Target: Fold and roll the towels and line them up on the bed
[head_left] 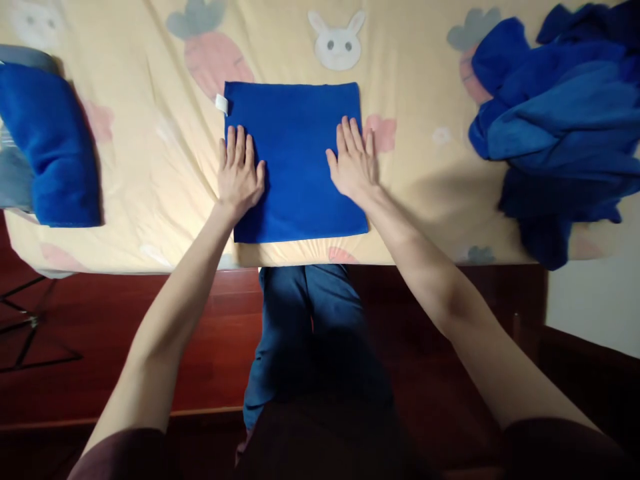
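A folded blue towel (297, 157) lies flat and square on the yellow bed sheet (150, 153), near the bed's front edge. A small white label (221, 104) sticks out at its far left corner. My left hand (239, 172) rests flat on the towel's left edge, fingers stretched out. Flat on the towel's right side lies my right hand (354, 161), fingers together and extended. Neither hand holds anything.
A heap of loose blue towels (560, 127) lies at the right of the bed. A stack of folded blue towels (50, 143) sits at the left edge. The sheet has rabbit and carrot prints. Below the bed edge are my legs in blue trousers (305, 333) and a dark red floor.
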Motion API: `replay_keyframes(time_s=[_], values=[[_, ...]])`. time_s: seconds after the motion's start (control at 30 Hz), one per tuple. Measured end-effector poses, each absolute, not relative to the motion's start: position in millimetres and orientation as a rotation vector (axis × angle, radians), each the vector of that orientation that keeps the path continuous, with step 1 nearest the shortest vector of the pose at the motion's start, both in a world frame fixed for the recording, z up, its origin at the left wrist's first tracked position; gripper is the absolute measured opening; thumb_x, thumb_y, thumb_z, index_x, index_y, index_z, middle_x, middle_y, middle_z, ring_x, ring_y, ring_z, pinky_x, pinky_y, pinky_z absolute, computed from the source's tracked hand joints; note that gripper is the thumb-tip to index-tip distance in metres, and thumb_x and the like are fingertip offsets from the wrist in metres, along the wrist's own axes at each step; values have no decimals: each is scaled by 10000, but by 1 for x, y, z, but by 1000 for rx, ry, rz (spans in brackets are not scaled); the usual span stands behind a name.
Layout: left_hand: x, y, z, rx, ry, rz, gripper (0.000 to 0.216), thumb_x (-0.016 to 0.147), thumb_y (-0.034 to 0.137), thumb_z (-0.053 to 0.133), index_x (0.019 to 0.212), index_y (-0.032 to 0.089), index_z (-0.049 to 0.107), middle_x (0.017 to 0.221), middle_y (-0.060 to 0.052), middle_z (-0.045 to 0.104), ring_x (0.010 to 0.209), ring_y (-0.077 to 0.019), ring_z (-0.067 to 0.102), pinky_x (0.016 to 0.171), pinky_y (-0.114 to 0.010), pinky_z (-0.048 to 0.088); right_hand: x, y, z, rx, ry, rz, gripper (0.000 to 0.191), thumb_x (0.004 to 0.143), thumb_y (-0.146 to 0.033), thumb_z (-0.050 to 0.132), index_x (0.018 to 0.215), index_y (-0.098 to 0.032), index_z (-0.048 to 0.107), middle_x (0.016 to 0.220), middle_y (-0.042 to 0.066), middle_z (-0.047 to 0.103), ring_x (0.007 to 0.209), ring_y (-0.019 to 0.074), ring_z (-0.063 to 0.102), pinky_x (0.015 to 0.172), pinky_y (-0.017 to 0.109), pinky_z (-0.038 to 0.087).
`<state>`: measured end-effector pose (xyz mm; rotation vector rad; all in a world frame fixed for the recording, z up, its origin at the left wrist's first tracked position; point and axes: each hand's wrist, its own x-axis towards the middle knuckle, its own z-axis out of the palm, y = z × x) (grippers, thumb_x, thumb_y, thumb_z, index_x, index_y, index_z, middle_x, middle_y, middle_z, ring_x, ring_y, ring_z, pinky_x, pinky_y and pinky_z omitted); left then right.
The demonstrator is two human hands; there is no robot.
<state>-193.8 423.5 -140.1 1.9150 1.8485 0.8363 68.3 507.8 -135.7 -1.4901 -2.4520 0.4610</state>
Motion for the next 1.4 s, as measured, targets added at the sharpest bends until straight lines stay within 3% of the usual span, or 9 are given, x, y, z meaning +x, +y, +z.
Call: replay_keyframes(time_s=[0.17, 0.27, 0.47, 0.7, 0.83, 0.97, 1.13, 1.4], values=[[-135, 386, -134, 2050, 1778, 710, 720, 1038, 551, 340, 1637, 152, 370, 1723, -108, 307, 1644, -302, 138, 1357, -556, 70, 46, 437, -127, -1320, -2588, 521, 688, 1083, -402, 340, 1691, -108, 215, 1754, 125, 219, 1647, 335, 130, 1335, 643, 63], [-132, 355, -133, 2044, 1804, 681, 705, 1051, 540, 332, 1641, 155, 359, 1727, -125, 286, 1635, -308, 179, 1347, -555, 90, 65, 410, -124, -1321, -2628, 524, 707, 1075, -384, 369, 1696, -101, 184, 1756, 132, 204, 1642, 322, 168, 1342, 614, 98], [-142, 336, -122, 2031, 1866, 659, 709, 1050, 553, 365, 1641, 163, 360, 1741, -128, 243, 1640, -324, 146, 1343, -566, 83, 66, 400, -116, -1439, -2587, 434, 771, 1065, -432, 416, 1696, -75, 155, 1751, 164, 199, 1635, 383, 157, 1314, 687, 81], [-168, 299, -129, 2125, 1708, 588, 711, 1037, 540, 424, 1652, 193, 344, 1731, -114, 273, 1624, -320, 214, 1340, -563, 135, 63, 363, -124, -1313, -2623, 557, 782, 1055, -414, 415, 1707, -109, 109, 1764, 121, 152, 1646, 339, 136, 1343, 623, 86], [-207, 271, -134, 2150, 1588, 588, 689, 996, 554, 528, 1613, 269, 417, 1686, -79, 393, 1594, -315, 308, 1326, -584, 213, 132, 373, -124, -1245, -2610, 579, 727, 1051, -430, 424, 1699, -174, 215, 1741, 86, 261, 1626, 312, 233, 1342, 611, 169], [-219, 263, -142, 2103, 1587, 755, 574, 966, 453, 589, 1522, 325, 524, 1545, -40, 589, 1510, -290, 465, 1312, -610, 255, 182, 380, -123, -1011, -2647, 620, 680, 979, -460, 578, 1608, -234, 448, 1656, 71, 448, 1553, 310, 409, 1294, 592, 330], [-217, 264, -149, 2003, 1670, 891, 429, 944, 328, 553, 1361, 303, 650, 1363, -28, 717, 1378, -261, 591, 1303, -605, 291, 190, 375, -131, -1011, -2455, 529, 453, 888, -281, 648, 1335, -239, 710, 1400, 80, 709, 1358, 316, 632, 1145, 575, 509], [-210, 267, -149, 1869, 1848, 923, 374, 904, 217, 517, 1201, 289, 733, 1286, -46, 746, 1337, -255, 610, 1245, -579, 383, 170, 375, -133, -1291, -2194, 675, 532, 782, -33, 541, 1190, -267, 791, 1213, 46, 788, 1232, 295, 699, 1108, 591, 548]])
